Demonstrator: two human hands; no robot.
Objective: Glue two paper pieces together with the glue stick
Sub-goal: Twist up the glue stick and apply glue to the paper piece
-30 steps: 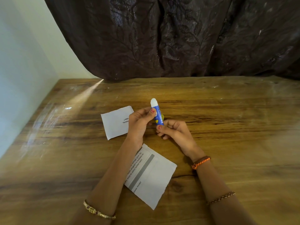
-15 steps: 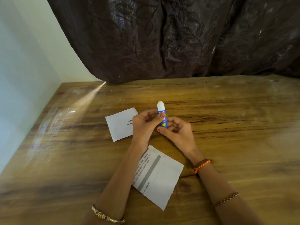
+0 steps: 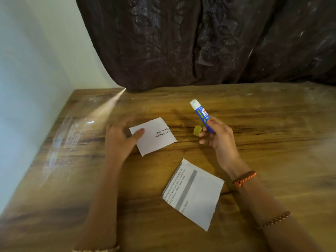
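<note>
My right hand (image 3: 217, 138) grips a blue glue stick (image 3: 201, 114) by its lower end, its white glue tip exposed and pointing up and to the left above the table. A small yellow cap (image 3: 197, 130) sits by that hand's fingertips; whether it is held or lies on the table is unclear. My left hand (image 3: 121, 140) rests flat on the wood with its thumb pressing the left corner of a small white paper piece (image 3: 154, 136) printed with a few words. A larger white paper piece (image 3: 194, 192) with a grey bar and text lies nearer to me, between my forearms.
The wooden table (image 3: 263, 142) meets a pale wall (image 3: 27, 88) along its left edge. A dark patterned curtain (image 3: 200, 42) hangs down to the table's far edge.
My left hand let go of the glue stick and moved left onto the small paper. My right hand carried the stick to the right and tilted it. The yellow cap has come into sight.
</note>
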